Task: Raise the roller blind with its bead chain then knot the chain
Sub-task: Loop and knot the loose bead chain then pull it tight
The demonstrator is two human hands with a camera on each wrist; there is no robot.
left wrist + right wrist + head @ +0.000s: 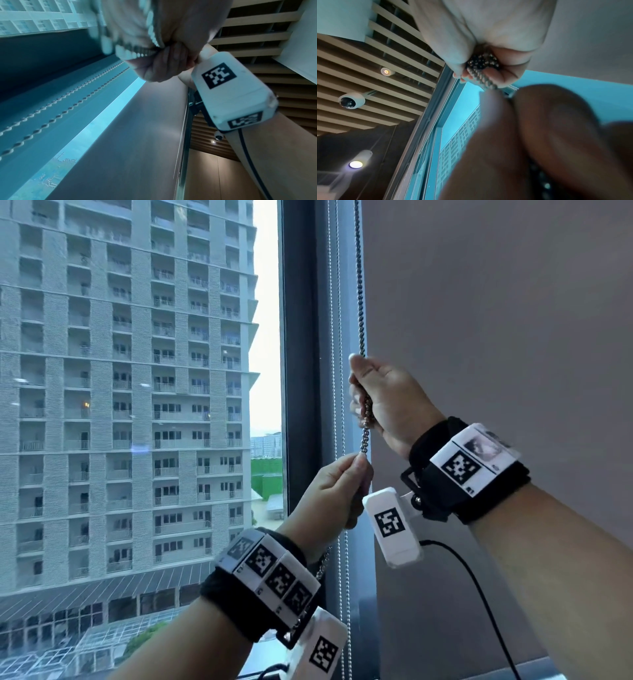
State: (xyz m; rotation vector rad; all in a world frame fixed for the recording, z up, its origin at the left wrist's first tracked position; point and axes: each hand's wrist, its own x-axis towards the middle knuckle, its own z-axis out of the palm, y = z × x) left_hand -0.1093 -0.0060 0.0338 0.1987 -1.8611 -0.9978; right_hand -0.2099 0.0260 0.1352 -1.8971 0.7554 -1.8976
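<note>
**Both hands clenched on the bead chain, right above left**

Right hand (383, 392) raised highest, fingers curled tight round the bead chain (359, 302), thumb on top, wrist bent, forearm slanting down and away from the chain. Left hand (329, 491) just below on the same chain, thumb and forefinger pinching it at the top of the fist, remaining fingers folded round the length beneath. Close together but apart, a short run of chain showing between them. Left forearm rising toward the chain from below. Black straps with white tagged camera units on both wrists.
</note>
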